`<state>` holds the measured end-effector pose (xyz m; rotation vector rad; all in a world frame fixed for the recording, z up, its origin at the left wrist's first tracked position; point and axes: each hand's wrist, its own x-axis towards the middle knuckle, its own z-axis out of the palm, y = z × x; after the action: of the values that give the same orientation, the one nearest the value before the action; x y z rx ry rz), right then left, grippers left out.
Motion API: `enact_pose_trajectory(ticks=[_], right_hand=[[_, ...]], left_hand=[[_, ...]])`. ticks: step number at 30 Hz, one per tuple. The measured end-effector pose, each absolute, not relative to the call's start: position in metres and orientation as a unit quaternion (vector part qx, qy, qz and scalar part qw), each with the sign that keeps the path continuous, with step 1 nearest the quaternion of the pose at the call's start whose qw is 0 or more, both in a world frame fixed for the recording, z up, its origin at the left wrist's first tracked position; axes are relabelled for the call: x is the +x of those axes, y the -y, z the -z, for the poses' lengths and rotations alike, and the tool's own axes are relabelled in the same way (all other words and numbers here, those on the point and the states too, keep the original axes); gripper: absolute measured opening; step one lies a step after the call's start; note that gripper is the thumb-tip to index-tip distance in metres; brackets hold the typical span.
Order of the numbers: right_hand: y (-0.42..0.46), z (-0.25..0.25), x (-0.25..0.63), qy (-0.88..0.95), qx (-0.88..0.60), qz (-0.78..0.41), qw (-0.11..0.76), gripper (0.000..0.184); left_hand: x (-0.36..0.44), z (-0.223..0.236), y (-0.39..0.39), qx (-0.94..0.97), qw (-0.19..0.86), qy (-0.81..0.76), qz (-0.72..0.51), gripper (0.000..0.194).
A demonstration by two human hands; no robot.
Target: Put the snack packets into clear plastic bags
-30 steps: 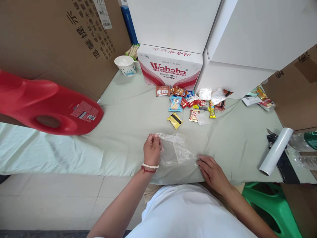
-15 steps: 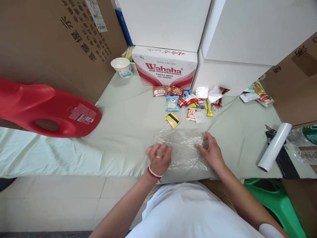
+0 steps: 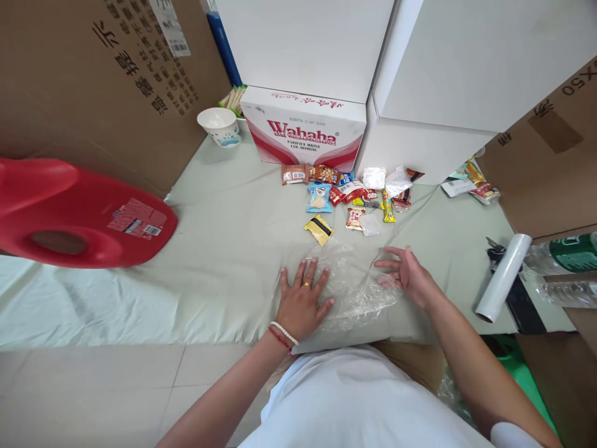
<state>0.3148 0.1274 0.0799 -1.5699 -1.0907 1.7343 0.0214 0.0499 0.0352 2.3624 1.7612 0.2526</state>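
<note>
A crumpled clear plastic bag [image 3: 357, 302] lies on the pale green cloth in front of me. My left hand [image 3: 303, 302] rests flat with spread fingers on the bag's left edge. At the bag's right side is my right hand [image 3: 408, 277], turned with its palm inward and its fingers apart; whether its lower fingers touch the film I cannot tell. Just beyond the bag sits a yellow snack packet [image 3: 319, 229] with a dark band. Behind it are a blue snack packet [image 3: 319, 198], a small red-and-white packet [image 3: 355, 218] and several other wrapped snacks.
A Wahaha water carton [image 3: 305, 134] and white boxes [image 3: 429, 149] stand at the back. A large red jug [image 3: 107, 242] is at left, a paper cup [image 3: 221, 129] behind it. On the right lie a white roll [image 3: 504, 278], keys [image 3: 495, 249] and plastic bottles [image 3: 571, 254].
My left hand has gone from curled fingers to lying flat and spread. My right hand has turned its palm inward and shifted slightly right. The bag's right part is more bunched, and the view has shifted.
</note>
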Motion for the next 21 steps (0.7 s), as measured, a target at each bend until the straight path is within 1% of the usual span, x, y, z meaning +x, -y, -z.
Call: enact_pose_trajectory(ticks=[2, 3, 4, 5, 6, 8, 11, 13, 15, 16, 18, 20, 21], right_hand=[[-0.145, -0.085, 0.302, 0.412, -0.584, -0.677, 0.179, 0.068], [-0.154, -0.086, 0.296, 0.434, -0.571, -0.683, 0.137, 0.068], [-0.162, -0.087, 0.292, 0.459, -0.555, -0.685, 0.113, 0.065], [-0.17, -0.089, 0.289, 0.483, -0.539, -0.681, 0.11, 0.059], [-0.178, -0.09, 0.29, 0.501, -0.53, -0.672, 0.128, 0.053], [-0.194, -0.094, 0.296, 0.523, -0.535, -0.631, 0.202, 0.046], [-0.215, -0.105, 0.312, 0.525, -0.57, -0.553, 0.305, 0.045], [-0.224, -0.111, 0.315, 0.519, -0.592, -0.513, 0.342, 0.045], [-0.223, -0.11, 0.309, 0.523, -0.608, -0.489, 0.343, 0.044], [-0.221, -0.107, 0.304, 0.539, -0.607, -0.489, 0.319, 0.044], [-0.213, -0.097, 0.295, 0.597, -0.582, -0.505, 0.223, 0.038], [-0.208, -0.086, 0.291, 0.66, -0.562, -0.48, 0.132, 0.023], [-0.21, -0.082, 0.293, 0.684, -0.575, -0.434, 0.113, 0.016]], left_hand=[[0.022, -0.037, -0.051, 0.799, 0.094, -0.588, -0.079, 0.069], [0.023, -0.038, -0.051, 0.799, 0.093, -0.589, -0.075, 0.07], [0.023, -0.038, -0.051, 0.797, 0.09, -0.593, -0.071, 0.072], [0.022, -0.037, -0.05, 0.793, 0.085, -0.599, -0.069, 0.074], [0.022, -0.036, -0.049, 0.788, 0.08, -0.607, -0.068, 0.076], [0.021, -0.032, -0.047, 0.774, 0.068, -0.625, -0.07, 0.08], [0.02, -0.028, -0.044, 0.758, 0.057, -0.646, -0.077, 0.086], [0.02, -0.028, -0.043, 0.751, 0.057, -0.653, -0.082, 0.086], [0.02, -0.03, -0.043, 0.751, 0.059, -0.652, -0.086, 0.083], [0.019, -0.031, -0.043, 0.752, 0.061, -0.65, -0.087, 0.08], [0.017, -0.033, -0.042, 0.755, 0.063, -0.647, -0.087, 0.073], [0.013, -0.033, -0.04, 0.754, 0.063, -0.648, -0.086, 0.068], [0.01, -0.032, -0.038, 0.754, 0.063, -0.648, -0.086, 0.067]])
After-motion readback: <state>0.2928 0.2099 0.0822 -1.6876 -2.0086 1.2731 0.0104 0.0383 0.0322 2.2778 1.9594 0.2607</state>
